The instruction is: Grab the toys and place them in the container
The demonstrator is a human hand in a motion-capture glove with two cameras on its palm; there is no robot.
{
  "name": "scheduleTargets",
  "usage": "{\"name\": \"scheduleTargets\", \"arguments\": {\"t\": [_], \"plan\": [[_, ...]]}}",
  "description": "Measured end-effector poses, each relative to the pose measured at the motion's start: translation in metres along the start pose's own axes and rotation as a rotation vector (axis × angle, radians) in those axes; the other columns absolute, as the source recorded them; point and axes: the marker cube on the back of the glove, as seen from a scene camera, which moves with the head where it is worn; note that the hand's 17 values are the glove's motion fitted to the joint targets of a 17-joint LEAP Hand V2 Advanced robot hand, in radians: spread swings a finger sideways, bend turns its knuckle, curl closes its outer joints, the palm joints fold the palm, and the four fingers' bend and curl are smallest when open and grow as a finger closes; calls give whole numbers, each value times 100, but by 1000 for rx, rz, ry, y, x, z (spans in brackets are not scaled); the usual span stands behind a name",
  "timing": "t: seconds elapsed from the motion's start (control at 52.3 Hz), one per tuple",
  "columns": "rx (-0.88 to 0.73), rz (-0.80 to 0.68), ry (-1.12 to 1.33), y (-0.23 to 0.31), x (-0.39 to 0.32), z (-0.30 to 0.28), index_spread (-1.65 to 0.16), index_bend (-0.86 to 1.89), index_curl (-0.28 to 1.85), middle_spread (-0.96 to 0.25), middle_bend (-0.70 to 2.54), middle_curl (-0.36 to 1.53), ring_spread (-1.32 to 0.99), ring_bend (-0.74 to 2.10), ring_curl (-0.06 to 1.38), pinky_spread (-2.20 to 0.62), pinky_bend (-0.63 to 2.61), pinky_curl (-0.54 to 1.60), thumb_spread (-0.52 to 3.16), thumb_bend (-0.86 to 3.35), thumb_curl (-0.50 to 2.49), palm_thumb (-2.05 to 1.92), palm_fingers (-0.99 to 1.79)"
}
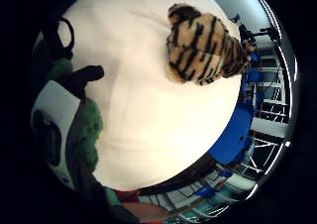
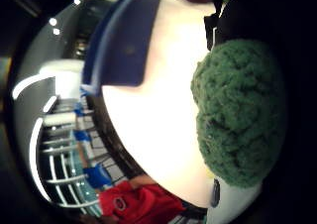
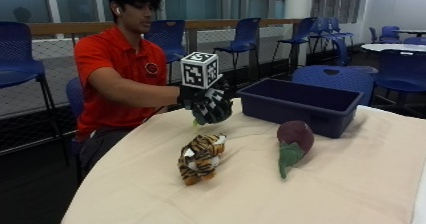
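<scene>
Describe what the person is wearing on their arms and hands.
The right hand wears a black glove with pale markings on the fingers. The forearm is bare; a short red sleeve covers the upper arm. The other hand is out of view.

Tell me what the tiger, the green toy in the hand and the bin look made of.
Tiger: plush, with visibly furry striped pile. Green toy: looks like nubby knit or fleece, bumpy surface. Bin: likely hard plastic, with smooth dark-blue walls and a moulded rim.
</scene>
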Motion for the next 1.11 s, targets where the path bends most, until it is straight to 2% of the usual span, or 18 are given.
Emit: {"name": "scheduleTargets", "arguments": {"t": [0.134,0.287,0.459,0.574,0.688,0.765,0.899,0.975,1.109], "plan": [[59,-11,12,-3,-15,-62,-43,24,34,-40,45,32,-50,88,40,-42,104,35,112,30,63,70,83],[95,-44,54,-46,-61,-103,-44,22,38,-43,43,34,-53,86,41,-43,101,36,105,29,72,71,84],[111,-76,15,-133,-136,-115,-45,19,43,-45,41,37,-54,83,42,-43,99,37,98,29,80,70,84],[117,-157,67,-170,-166,-110,-45,19,45,-46,38,38,-54,82,43,-44,98,37,95,28,86,69,84],[120,-150,36,-199,-206,-96,-46,19,48,-46,36,40,-54,80,43,-44,97,38,94,28,90,68,82],[49,-166,1,-204,-214,-80,-46,18,50,-45,29,39,-54,77,44,-43,99,38,96,28,92,66,73],[-48,-195,-109,-197,-198,-67,-41,5,46,-24,15,36,-29,47,40,-17,120,47,118,6,74,24,-17],[6,-177,-124,-194,-172,-73,-38,4,37,-16,12,33,-16,26,31,-7,128,44,116,-9,63,0,-30],[51,-94,-3,-179,-101,-84,-36,11,31,-9,11,30,-5,17,26,5,124,41,112,-10,50,-12,-28]]}}
